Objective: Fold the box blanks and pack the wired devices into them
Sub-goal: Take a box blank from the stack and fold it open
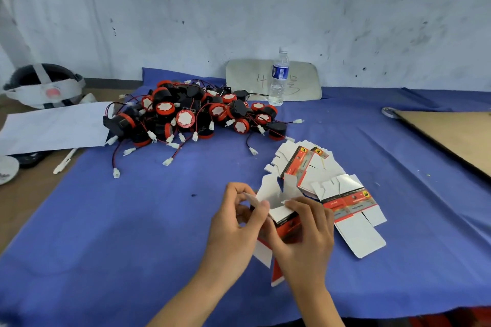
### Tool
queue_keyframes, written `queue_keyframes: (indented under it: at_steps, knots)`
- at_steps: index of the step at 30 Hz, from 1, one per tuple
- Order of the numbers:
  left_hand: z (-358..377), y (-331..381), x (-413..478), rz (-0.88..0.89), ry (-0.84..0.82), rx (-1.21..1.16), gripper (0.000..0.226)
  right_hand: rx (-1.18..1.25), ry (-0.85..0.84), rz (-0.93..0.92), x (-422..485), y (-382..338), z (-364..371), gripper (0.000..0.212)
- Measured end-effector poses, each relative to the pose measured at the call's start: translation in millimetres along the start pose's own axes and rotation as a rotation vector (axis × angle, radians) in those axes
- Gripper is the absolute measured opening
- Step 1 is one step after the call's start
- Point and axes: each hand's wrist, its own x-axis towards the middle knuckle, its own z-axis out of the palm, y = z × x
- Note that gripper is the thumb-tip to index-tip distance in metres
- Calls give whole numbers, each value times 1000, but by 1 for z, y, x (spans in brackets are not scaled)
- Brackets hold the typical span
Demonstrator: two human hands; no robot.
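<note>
Both hands hold one red-and-white box blank (279, 200) above the blue cloth, partly folded with its white flaps standing up. My left hand (235, 223) pinches a white flap on the box's left side. Curled round the box's right side is my right hand (305, 233), which covers much of the red panel. Several flat blanks (342, 194) lie fanned out just right of and behind the hands. A heap of black-and-red round wired devices (191, 114) with white plugs lies at the back centre-left.
A water bottle (279, 77) stands behind the heap against a pale board (247, 77). A brown cardboard sheet (457, 135) lies at the right. White paper (53, 127), a pen (65, 160) and a helmet (43, 85) sit at the left.
</note>
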Motion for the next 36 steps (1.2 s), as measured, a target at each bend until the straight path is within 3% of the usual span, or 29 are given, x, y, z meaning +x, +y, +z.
queue_keyframes:
  at_steps: [3, 5, 10, 13, 17, 22, 24, 26, 30, 31, 34, 36]
  knots:
    - [2, 2, 8, 112, 7, 66, 26, 15, 76, 7, 6, 1, 9, 52]
    - [3, -4, 7, 171, 10, 173, 48, 61, 96, 55, 6, 1, 17, 50]
    - [1, -30, -1, 220, -121, 224, 64, 79, 93, 71, -7, -3, 27, 47]
    - [-3, -35, 3, 253, -157, 285, 57, 72, 109, 48, -9, -2, 29, 49]
    - [-4, -30, 8, 186, -166, 247, 39, 81, 64, 74, -7, -5, 27, 69]
    - [-3, -27, 16, 305, -179, 273, 28, -2, 34, -25, 1, 2, 24, 51]
    - [-3, -24, 21, 337, -191, 287, 29, 34, -51, 33, 5, -1, 19, 54]
    - [-5, -21, 28, 336, -192, 286, 28, 96, -253, 104, 11, -5, 9, 51]
    - [-14, -19, 45, 168, -249, 239, 31, 235, -676, 258, 37, 1, -22, 26]
    - [-17, -17, 49, 107, -267, 176, 33, 370, -670, 339, 43, 2, -28, 19]
    - [-21, -7, 58, -5, -317, -26, 37, 690, -398, 566, 53, 12, -37, 10]
    - [-18, 0, 60, -12, -400, -92, 30, 900, -401, 753, 52, 12, -34, 17]
